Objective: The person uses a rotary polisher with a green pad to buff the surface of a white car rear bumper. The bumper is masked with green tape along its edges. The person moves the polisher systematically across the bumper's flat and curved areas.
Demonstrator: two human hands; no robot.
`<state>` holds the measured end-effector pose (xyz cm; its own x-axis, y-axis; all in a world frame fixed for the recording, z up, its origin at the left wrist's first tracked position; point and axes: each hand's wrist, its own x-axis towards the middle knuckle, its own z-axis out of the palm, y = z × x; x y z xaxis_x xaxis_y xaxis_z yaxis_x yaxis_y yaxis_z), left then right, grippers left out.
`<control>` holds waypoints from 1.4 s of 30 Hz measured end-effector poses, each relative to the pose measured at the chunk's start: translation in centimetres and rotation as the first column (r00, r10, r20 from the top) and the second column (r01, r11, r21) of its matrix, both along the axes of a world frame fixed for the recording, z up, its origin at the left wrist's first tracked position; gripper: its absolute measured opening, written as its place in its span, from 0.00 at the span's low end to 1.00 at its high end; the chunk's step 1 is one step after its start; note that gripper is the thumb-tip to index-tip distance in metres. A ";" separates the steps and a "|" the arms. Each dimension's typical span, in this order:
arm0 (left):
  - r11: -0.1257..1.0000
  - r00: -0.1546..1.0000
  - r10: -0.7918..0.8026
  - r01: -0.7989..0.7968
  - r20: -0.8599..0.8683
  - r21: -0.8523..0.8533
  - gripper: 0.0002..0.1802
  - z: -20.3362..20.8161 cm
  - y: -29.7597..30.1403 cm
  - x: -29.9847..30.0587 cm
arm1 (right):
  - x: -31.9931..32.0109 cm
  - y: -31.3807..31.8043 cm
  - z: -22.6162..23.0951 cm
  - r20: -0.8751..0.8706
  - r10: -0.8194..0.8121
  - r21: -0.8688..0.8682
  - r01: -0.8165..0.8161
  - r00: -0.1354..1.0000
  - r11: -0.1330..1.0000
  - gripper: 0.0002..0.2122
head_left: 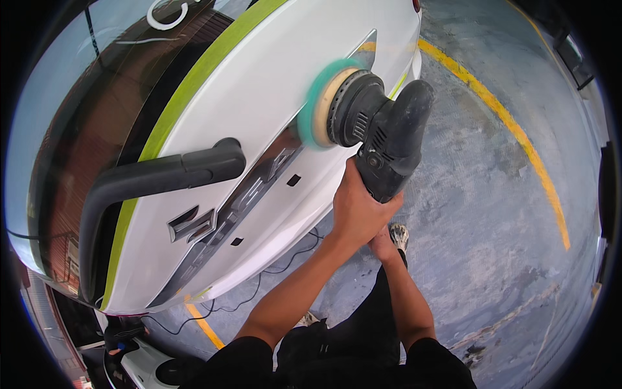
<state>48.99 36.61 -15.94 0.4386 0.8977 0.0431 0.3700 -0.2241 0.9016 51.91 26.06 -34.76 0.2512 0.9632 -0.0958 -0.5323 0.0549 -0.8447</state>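
A black electric polisher (377, 139) leans against the white car tailgate (259, 84). Its round pad (315, 107), teal with a cream layer, presses flat to the panel beside the chrome trim strip (227, 220); the pad's rim looks blurred. My left hand (360, 206) wraps round the polisher's body, below its bulky front handle. Lower down, my right hand (383, 244) is closed at the tool's rear end, its fingers mostly hidden behind my left hand.
A black rear wiper arm (168, 172) juts over the tailgate, near a chrome emblem (192, 223). Yellow-green masking tape (188, 91) borders the rear window. A black cable (259, 280) trails over the grey floor (466, 214), which bears a yellow line (512, 120).
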 end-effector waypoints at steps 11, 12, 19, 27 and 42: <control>0.999 0.999 0.030 -0.030 -0.028 -0.017 0.44 0.7 -6.0 -15.0 | -14.1 -6.3 2.4 0.138 0.044 0.068 -0.054 0.989 0.996 0.41; 0.999 0.999 0.036 -0.037 -0.028 -0.036 0.43 1.1 -6.6 -16.2 | -14.9 -6.9 2.8 0.148 0.043 0.075 -0.055 0.988 0.996 0.40; 0.990 0.995 0.046 -0.033 0.087 -0.135 0.40 2.7 -9.2 -21.2 | -15.8 -8.9 8.1 0.223 0.125 0.080 -0.145 0.967 0.986 0.38; 0.979 0.982 0.127 -0.101 0.137 -0.180 0.32 4.2 -9.3 -19.2 | -13.4 -8.3 10.1 0.157 0.178 0.046 -0.187 0.971 0.981 0.40; 0.980 0.964 0.147 -0.112 0.220 -0.162 0.14 9.1 -8.9 -18.9 | -13.0 -7.5 13.2 0.048 0.263 0.011 -0.263 0.964 0.965 0.50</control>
